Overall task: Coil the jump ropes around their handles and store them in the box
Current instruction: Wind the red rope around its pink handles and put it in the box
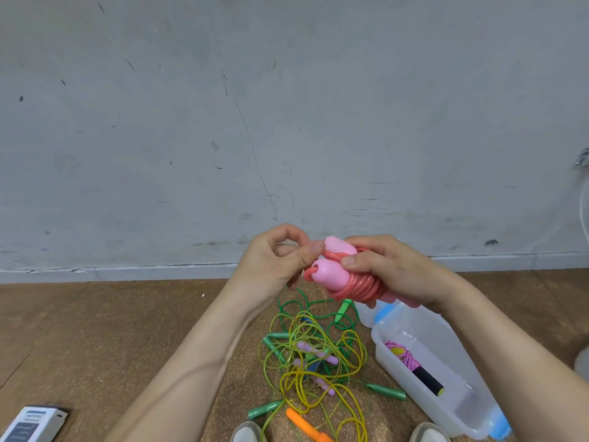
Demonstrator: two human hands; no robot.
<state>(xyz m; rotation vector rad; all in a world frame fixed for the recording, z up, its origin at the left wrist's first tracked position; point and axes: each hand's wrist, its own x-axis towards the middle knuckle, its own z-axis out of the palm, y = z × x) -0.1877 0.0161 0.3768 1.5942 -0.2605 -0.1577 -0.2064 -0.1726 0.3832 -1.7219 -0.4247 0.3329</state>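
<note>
1. Fingers of the right hand grip the pink-handled jump rope, its red cord wound round both handles, above the floor.
2. Left hand pinches the cord's end.
3. Clear plastic box below holds one coiled rope.

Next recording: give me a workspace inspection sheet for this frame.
Surface: brown floor.
Job's things: pink jump rope coiled round its handles, held up; tangle of green and yellow ropes loose on the floor; clear box open, holding one wound braided rope.
Clutter: small printed carton, lower left.
Hands: left hand pinches the rope near a handle; right hand grips the coil.
Cables: white cable at the right edge.
Surroundings: scuffed grey wall; shoe tips at the bottom edge.
</note>
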